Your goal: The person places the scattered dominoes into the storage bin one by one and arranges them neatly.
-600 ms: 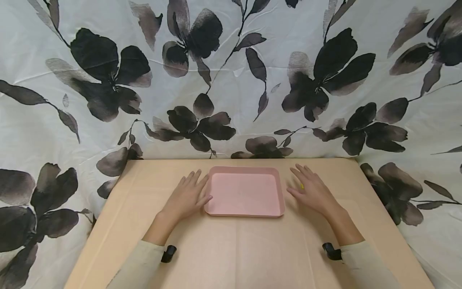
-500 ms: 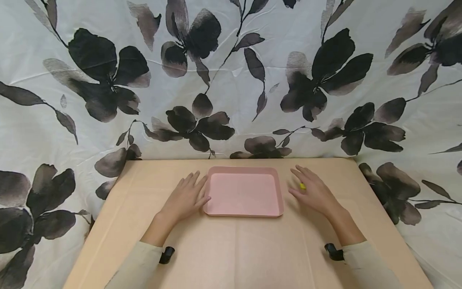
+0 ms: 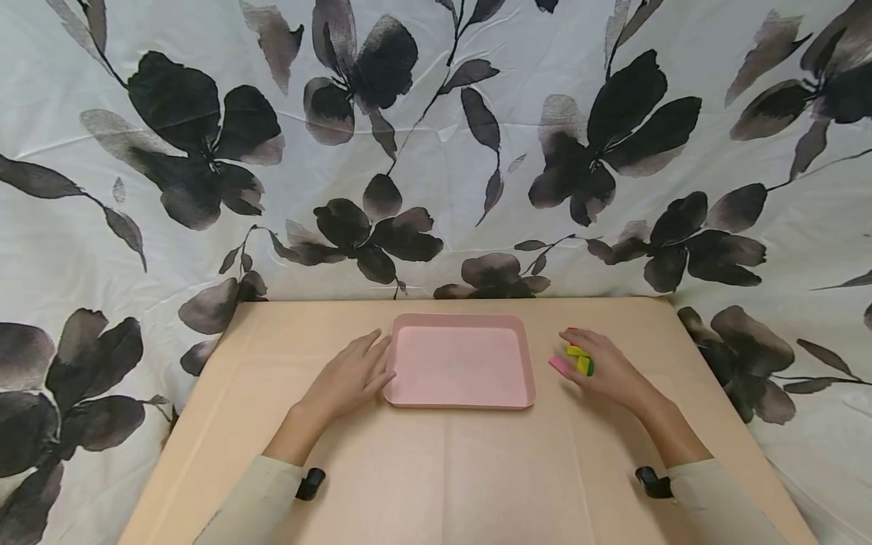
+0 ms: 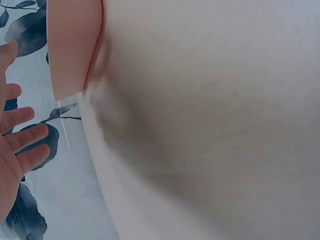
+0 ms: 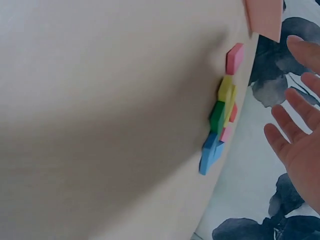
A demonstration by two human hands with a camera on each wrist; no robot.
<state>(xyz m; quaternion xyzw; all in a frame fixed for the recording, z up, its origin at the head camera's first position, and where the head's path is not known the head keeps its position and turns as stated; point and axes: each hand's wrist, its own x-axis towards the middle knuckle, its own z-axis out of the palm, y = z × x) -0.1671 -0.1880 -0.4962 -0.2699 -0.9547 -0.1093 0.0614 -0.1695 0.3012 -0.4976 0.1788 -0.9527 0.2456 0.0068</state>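
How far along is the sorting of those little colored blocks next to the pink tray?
Nothing looks done yet: the pink rectangular plastic tray holds no blocks. In hand: the right hand hovers open over the small foam blocks in pink, yellow, green and blue, gripping none. The left hand rests flat on the tan table beside the tray. Left: every block remains on the table.

One pink tray (image 3: 460, 366) lay beside the left hand (image 3: 349, 378). Under the right hand (image 3: 609, 372) sat several small coloured blocks (image 5: 220, 117); their exact number was unclear.
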